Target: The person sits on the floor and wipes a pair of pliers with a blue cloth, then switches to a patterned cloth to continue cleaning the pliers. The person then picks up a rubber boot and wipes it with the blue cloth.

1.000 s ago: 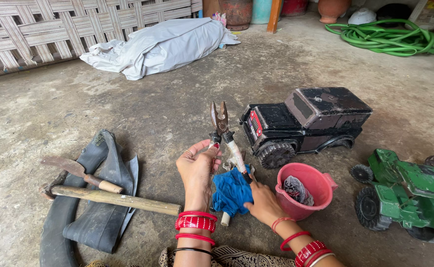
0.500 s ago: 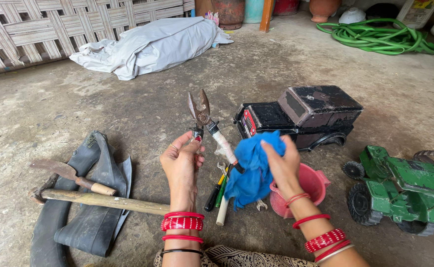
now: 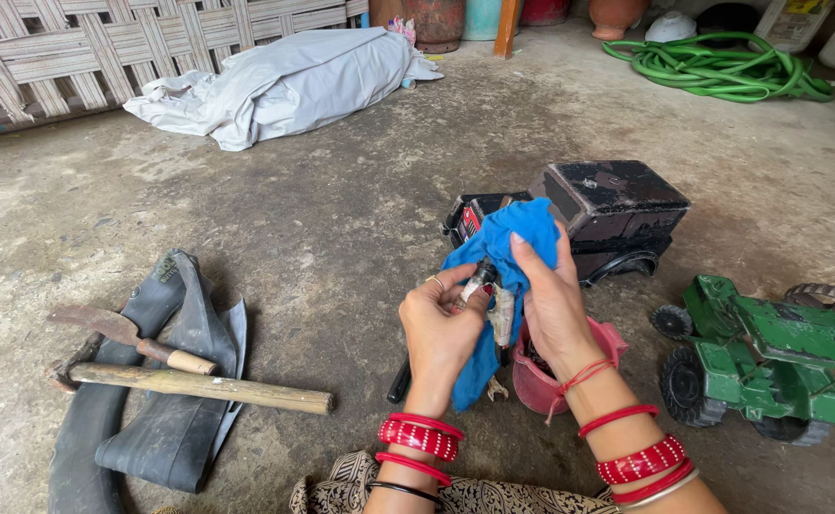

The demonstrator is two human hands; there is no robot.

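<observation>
My left hand (image 3: 439, 330) grips the taped handles of a rusty pair of pliers (image 3: 490, 290) in front of me. My right hand (image 3: 552, 303) presses a blue cloth (image 3: 509, 238) over the pliers' head, which is hidden under the cloth. Both wrists wear red bangles. Just below my hands a pink bucket (image 3: 531, 381) stands on the floor. A black toy jeep (image 3: 598, 205) sits right behind the cloth.
A green toy tractor (image 3: 769, 352) stands at the right. At the left a hammer (image 3: 189, 383) and a sickle-like tool (image 3: 132, 335) lie on a black rubber tube (image 3: 151, 419). A screwdriver (image 3: 398, 381) lies under my hands. A white sheet (image 3: 284, 81) and green hose (image 3: 722, 69) lie far back.
My right hand lifted the blue cloth from the floor and brought it onto the pliers. My left hand lowered and tilted the pliers toward the right, into the cloth.
</observation>
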